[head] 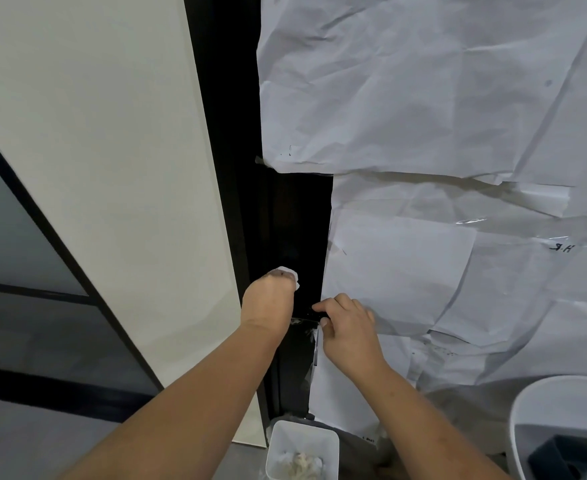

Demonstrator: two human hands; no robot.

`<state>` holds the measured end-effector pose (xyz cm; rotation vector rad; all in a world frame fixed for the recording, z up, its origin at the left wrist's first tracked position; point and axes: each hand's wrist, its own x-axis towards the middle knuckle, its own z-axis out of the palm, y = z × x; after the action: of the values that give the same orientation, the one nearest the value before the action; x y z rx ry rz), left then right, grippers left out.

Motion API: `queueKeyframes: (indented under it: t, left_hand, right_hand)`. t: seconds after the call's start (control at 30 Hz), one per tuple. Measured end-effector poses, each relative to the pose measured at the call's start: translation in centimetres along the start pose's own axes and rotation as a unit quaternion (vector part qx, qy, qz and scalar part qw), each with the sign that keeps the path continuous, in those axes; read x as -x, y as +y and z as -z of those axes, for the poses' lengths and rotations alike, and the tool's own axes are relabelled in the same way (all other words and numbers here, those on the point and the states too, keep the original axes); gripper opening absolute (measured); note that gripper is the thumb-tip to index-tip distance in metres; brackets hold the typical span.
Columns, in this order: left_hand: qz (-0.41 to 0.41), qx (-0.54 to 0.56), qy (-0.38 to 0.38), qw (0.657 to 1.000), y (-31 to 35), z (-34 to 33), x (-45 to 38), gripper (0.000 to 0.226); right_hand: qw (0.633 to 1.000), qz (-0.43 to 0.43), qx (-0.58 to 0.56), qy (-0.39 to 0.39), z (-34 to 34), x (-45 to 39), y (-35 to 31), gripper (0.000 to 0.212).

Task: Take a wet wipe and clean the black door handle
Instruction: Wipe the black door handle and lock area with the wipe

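The black door handle is our landmark: a tall dark strip running straight up and away from us, between the white panel and the crumpled paper sheets. Nearest, below it, sits a white bin. Our right hand pinches a paper edge beside its lower end. Our left hand, closer to it, clasps the wet wipe against it. Far right, handwriting reads roughly "H-R", reversed.

A white bin holding crumpled wipes stands on the floor.
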<state>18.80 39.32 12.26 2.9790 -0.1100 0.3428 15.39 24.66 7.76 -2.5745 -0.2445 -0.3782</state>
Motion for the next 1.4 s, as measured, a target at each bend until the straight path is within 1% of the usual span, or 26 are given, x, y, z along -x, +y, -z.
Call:
queueKeyframes:
  t: [0.07, 0.13, 0.2, 0.27, 0.3, 0.33, 0.37, 0.4, 0.47, 0.5, 0.57, 0.67, 0.7, 0.73, 0.77, 0.8, 0.83, 0.87, 0.93, 0.97, 1.03, 1.13, 1.2, 1.27, 1.33, 1.4]
  left_hand:
    - [0.027, 0.049, 0.027, 0.998, 0.2, -0.9, -0.4, 0.021]
    - [0.081, 0.129, 0.035, 0.988, 0.2, -1.2, -0.7, 0.017]
    - [0.137, 0.204, 0.057, 0.968, 0.3, -2.1, -0.4, 0.016]
    - [0.178, 0.233, 0.066, 0.954, 0.4, -2.6, -0.2, 0.023]
    - [0.196, 0.263, 0.069, 0.942, 0.5, -2.9, -0.3, 0.027]
    - [0.221, 0.314, 0.072, 0.920, 0.6, -3.2, -0.3, 0.031]
    - [0.259, 0.383, 0.066, 0.884, 0.6, -3.6, -0.3, 0.035]
    - [0.307, 0.454, 0.053, 0.835, 0.8, -3.8, -0.4, 0.035]
    - [0.391, 0.575, 0.012, 0.718, 1.0, -3.9, -0.5, 0.022]
    - [0.415, 0.619, -0.013, 0.666, 1.0, -3.9, -0.7, 0.019]
    - [0.433, 0.694, -0.061, 0.572, 0.9, -3.9, -0.9, 0.021]
    - [0.424, 0.785, -0.107, 0.440, 0.3, -3.2, -1.0, 0.028]
    - [0.423, 0.803, -0.118, 0.402, 0.1, -3.2, -1.1, 0.031]
    - [0.423, 0.816, -0.128, 0.373, -0.1, -3.1, -1.0, 0.032]
    - [0.423, 0.823, -0.132, 0.356, -0.2, -3.1, -1.0, 0.033]
    - [0.423, 0.824, -0.133, 0.352, -0.2, -3.2, -1.0, 0.033]
    - [0.420, 0.820, -0.131, 0.366, -0.2, -3.2, -1.0, 0.032]
    - [0.418, 0.810, -0.124, 0.392, -0.1, -3.2, -0.9, 0.031]
    - [0.418, 0.776, -0.094, 0.463, -0.1, -3.6, -1.0, 0.024]
    - [0.420, 0.750, -0.076, 0.506, -0.2, -4.0, -1.0, 0.020]
    - [0.409, 0.681, -0.041, 0.606, -0.4, -4.4, -1.0, 0.016]
    - [0.339, 0.559, 0.009, 0.757, -0.5, -4.4, -0.8, 0.028]
    - [0.274, 0.465, 0.050, 0.840, -0.5, -4.1, -0.4, 0.042]
    - [0.219, 0.387, 0.080, 0.892, -0.8, -3.7, -0.3, 0.042]
    - [0.172, 0.326, 0.093, 0.925, -0.9, -2.8, -0.2, 0.029]
    - [0.144, 0.266, 0.060, 0.951, -0.8, -1.8, -0.6, 0.024]
  right_hand:
    - [1.000, -0.002, 0.005, -0.006, 0.1, 0.0, 0.0, 0.031]
    - [1.000, -0.001, 0.007, -0.011, 0.2, 0.0, -0.2, 0.031]
    - [1.000, 0.002, 0.009, -0.012, 0.4, 0.0, -0.2, 0.031]
    - [1.000, 0.004, 0.008, -0.014, 0.4, 0.0, -0.2, 0.031]
    - [1.000, 0.005, 0.008, -0.016, 0.4, 0.0, -0.2, 0.031]
    - [1.000, 0.007, 0.008, -0.016, 0.4, 0.0, -0.1, 0.031]
    - [1.000, 0.009, 0.008, -0.013, 0.3, 0.1, 0.0, 0.031]
    - [1.000, 0.010, 0.007, -0.009, 0.2, 0.1, 0.0, 0.031]
    - [1.000, 0.010, 0.008, -0.008, 0.2, 0.1, 0.0, 0.031]
    - [1.000, 0.010, 0.008, -0.009, 0.3, 0.1, 0.0, 0.032]
    - [1.000, 0.014, 0.006, -0.002, 0.3, 0.1, 0.0, 0.034]
    - [1.000, 0.019, 0.006, 0.004, 0.4, 0.1, -0.1, 0.037]
    - [1.000, 0.018, 0.011, 0.002, 0.4, 0.1, -0.1, 0.035]
    - [1.000, 0.017, 0.016, 0.000, 0.4, 0.1, 0.0, 0.034]
    - [1.000, 0.017, 0.018, -0.001, 0.3, 0.0, 0.0, 0.033]
    - [1.000, 0.016, 0.019, -0.001, 0.3, 0.0, 0.1, 0.032]
    - [1.000, 0.018, 0.018, -0.002, 0.4, 0.0, 0.2, 0.033]
    - [1.000, 0.020, 0.018, -0.003, 0.4, 0.1, 0.2, 0.033]
    - [1.000, 0.024, 0.016, -0.007, 0.5, 0.1, 0.2, 0.034]
    - [1.000, 0.024, 0.015, -0.009, 0.5, 0.1, 0.2, 0.034]
    - [1.000, 0.023, 0.012, -0.010, 0.5, 0.0, 0.2, 0.033]
    - [1.000, 0.019, 0.011, -0.010, 0.4, 0.1, 0.2, 0.033]
    - [1.000, 0.020, 0.013, -0.011, 0.4, 0.1, 0.2, 0.032]
    - [1.000, 0.020, 0.013, -0.010, 0.4, 0.0, 0.2, 0.031]
    - [1.000, 0.018, 0.012, -0.010, 0.4, 0.0, 0.2, 0.031]
    - [1.000, 0.016, 0.010, -0.010, 0.2, -0.1, 0.3, 0.031]
